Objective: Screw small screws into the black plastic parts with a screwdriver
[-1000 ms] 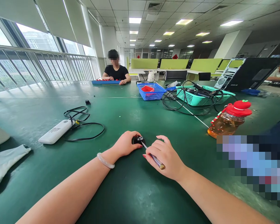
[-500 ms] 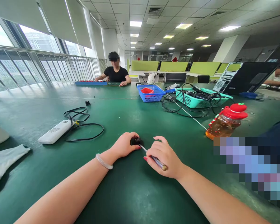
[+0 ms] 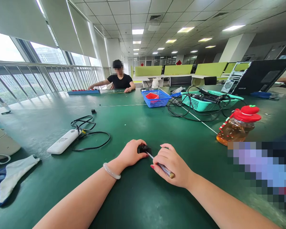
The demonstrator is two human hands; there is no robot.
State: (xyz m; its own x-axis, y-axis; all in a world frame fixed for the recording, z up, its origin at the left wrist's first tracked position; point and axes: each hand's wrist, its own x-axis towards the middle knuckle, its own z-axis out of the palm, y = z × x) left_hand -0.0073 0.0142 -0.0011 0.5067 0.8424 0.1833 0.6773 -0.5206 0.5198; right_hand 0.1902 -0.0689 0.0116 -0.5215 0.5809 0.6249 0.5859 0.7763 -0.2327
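Note:
On the green table, my left hand (image 3: 131,153) is closed around a small black part (image 3: 144,148), thumb on the near side. Its exact kind is too small to make out. My right hand (image 3: 173,163) grips a screwdriver (image 3: 166,170) with a thin metal shaft and a see-through handle. The shaft's tip reaches the near edge of the black part, close to my left thumb. My right index finger is raised off the handle.
Left lie a white power strip (image 3: 64,141) with black cable and a glove (image 3: 16,173). Ahead are a blue basket (image 3: 157,102) and a teal basket (image 3: 200,107) of cables. A red-lidded bottle (image 3: 237,128) stands right. A person (image 3: 121,81) sits opposite.
The whole view has shifted slightly, with the table things now further right and lower. The person opposite has stretched an arm out to the side. My hands keep the same hold.

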